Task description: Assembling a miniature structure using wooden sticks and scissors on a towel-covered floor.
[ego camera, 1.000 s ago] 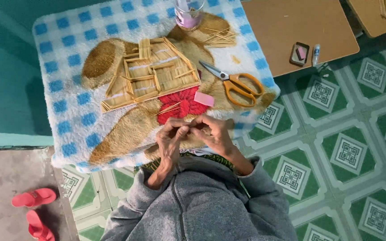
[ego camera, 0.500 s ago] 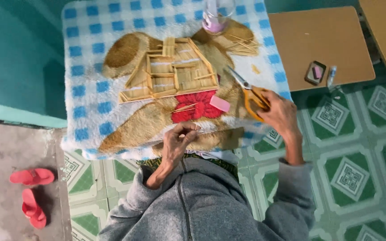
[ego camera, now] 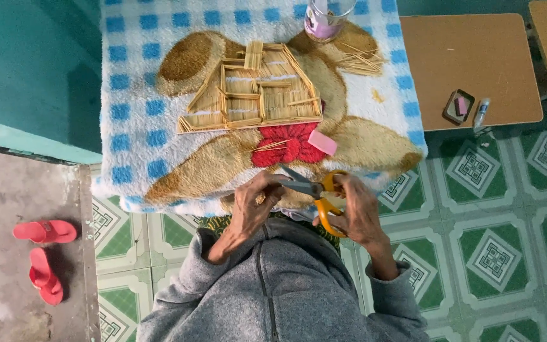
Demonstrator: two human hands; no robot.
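Both hands meet at lower centre of the frame, the right hand (ego camera: 356,212) gripping orange-handled scissors (ego camera: 316,190), the left hand (ego camera: 253,206) pinching something too small to tell, just below the stick house (ego camera: 254,92) on the blanket (ego camera: 134,107).

Stick house (ego camera: 251,88) blocks centre; blanket (ego camera: 134,126) left free.

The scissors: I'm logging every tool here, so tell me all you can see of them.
The scissors have orange-yellow loop handles, seemingly plastic, and grey metal blades, slightly parted and pointing up-left. The right hand grips the handles; the left hand pinches something thin at the blades, too small to identify. They hang at the near edge of the blue-checked blanket.
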